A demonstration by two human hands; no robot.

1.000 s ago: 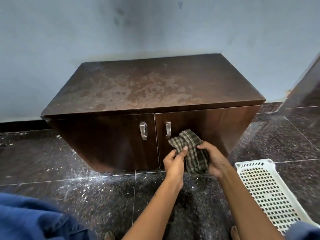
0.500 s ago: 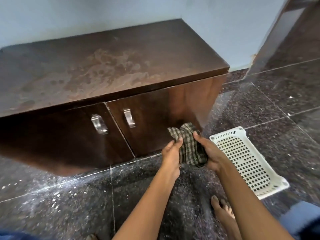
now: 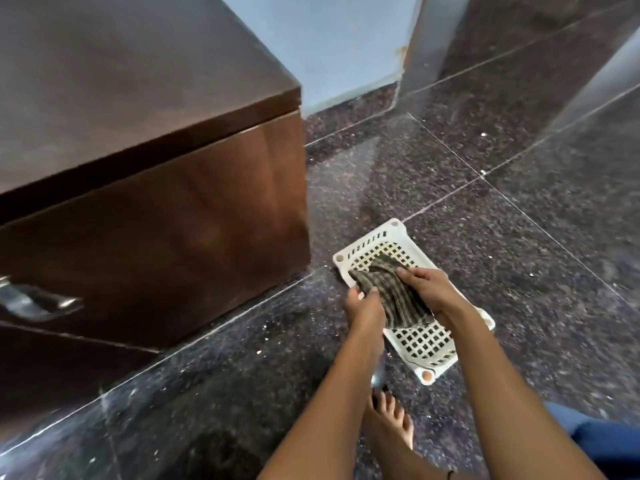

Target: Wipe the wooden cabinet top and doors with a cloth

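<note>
A dark checked cloth (image 3: 393, 292) is stretched between both my hands, just above a white plastic basket (image 3: 420, 344) on the floor. My left hand (image 3: 363, 306) pinches its near-left edge, and my right hand (image 3: 427, 289) grips its right side. The dark wooden cabinet (image 3: 156, 209) fills the left of the head view, its dusty top (image 3: 121, 81) and right door visible, with one metal handle (image 3: 34, 301) at the far left. Both hands are to the right of the cabinet, apart from it.
The floor is dark speckled granite tile (image 3: 519, 237) with pale grout lines. A pale blue wall (image 3: 329, 39) stands behind the cabinet, and a polished dark stone panel (image 3: 519, 46) rises at the upper right. My bare foot (image 3: 391, 420) is on the floor below the basket.
Both hands carried the cloth rightwards, away from the cabinet's right door, to just over the white basket. The view swung right, so the cabinet now sits at the left.
</note>
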